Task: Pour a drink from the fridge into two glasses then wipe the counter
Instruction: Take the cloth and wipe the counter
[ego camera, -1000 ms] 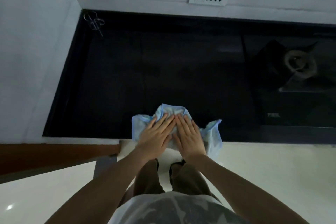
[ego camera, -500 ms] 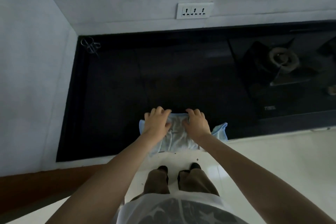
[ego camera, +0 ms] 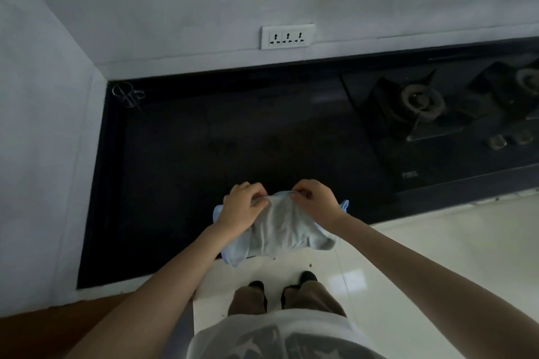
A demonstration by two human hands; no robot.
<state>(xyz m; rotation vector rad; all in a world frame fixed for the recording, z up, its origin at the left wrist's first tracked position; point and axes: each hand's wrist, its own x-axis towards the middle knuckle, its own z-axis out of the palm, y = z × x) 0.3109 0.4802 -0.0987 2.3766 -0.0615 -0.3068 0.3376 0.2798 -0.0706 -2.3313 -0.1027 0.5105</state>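
- Fingers (ego camera: 251, 190) of the left hand (ego camera: 240, 207) curl tight, pinching the pale blue cloth (ego camera: 280, 230) at its far edge.
- Right hand (ego camera: 315, 201) grips the same edge likewise; the cloth hangs over the black counter (ego camera: 204, 154) front edge.
- Gas hob (ego camera: 420, 108) sits far right.

The person wore a pale grey shirt (ego camera: 280, 335) with a darker printed pattern across the front, olive-brown trousers (ego camera: 309, 297) below the shirt, and black shoes (ego camera: 307, 276) beyond them. Both forearms were bare, with no sleeves showing, no watch or rings.
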